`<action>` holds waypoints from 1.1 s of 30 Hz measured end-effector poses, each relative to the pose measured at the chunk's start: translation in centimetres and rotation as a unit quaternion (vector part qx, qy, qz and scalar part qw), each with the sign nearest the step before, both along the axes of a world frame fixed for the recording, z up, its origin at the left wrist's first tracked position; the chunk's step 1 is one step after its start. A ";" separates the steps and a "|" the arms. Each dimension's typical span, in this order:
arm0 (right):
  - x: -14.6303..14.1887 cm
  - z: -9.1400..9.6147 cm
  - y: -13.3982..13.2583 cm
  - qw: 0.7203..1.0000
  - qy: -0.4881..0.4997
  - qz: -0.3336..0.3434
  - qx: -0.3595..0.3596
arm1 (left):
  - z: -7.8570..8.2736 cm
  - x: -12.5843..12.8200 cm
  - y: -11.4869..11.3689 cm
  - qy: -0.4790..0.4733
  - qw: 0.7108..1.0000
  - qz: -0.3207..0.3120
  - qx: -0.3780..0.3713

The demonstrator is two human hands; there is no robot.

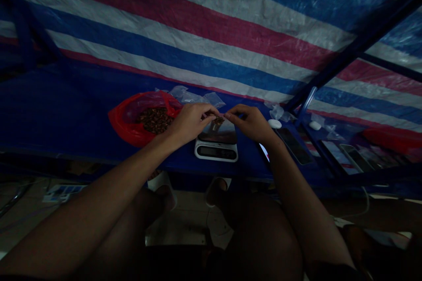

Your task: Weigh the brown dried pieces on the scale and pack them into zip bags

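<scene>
My left hand (193,119) and my right hand (249,121) meet over a digital kitchen scale (216,153), thumbs pinched against fingers. Between their fingertips is the top edge of a small clear plastic bag (216,125), with a few brown pieces in its lower part. Whether the bag rests on the scale's plate or hangs just above it, I cannot tell. Left of my left hand lies an open red plastic bag (123,128) filled with small, long brown pieces (156,120). It is too dark to name these pieces.
Empty clear bags (187,95) lie behind my hands on the blue table (75,109). To the right are a white rounded case (274,124), a dark phone (295,145) and a lit screen partly behind my right forearm. A blue frame post (329,68) and striped sheeting (184,22) stand behind.
</scene>
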State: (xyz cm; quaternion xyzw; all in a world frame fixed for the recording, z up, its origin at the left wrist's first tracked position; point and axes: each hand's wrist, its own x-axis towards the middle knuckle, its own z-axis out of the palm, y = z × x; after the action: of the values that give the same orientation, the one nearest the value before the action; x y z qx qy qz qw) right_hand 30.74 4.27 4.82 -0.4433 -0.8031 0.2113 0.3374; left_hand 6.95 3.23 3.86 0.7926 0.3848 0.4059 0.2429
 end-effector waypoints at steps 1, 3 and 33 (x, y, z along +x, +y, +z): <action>0.0 0.0 0.0 1.000 0.000 0.000 -0.001 | 0.0 0.0 0.0 0.000 1.000 -0.002 0.000; -0.1 0.1 -0.1 1.000 0.003 0.001 -0.002 | -0.1 0.0 0.0 -0.002 1.000 -0.007 0.000; -1.0 0.2 -0.2 1.000 0.008 0.010 0.023 | 0.1 0.4 1.1 0.002 0.999 -0.052 0.012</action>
State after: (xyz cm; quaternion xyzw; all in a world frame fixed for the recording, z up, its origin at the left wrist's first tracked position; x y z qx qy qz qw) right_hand 29.71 4.03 5.03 -0.4258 -0.8096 0.1994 0.3516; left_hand 7.33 4.30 3.93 0.8152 0.3382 0.3962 0.2532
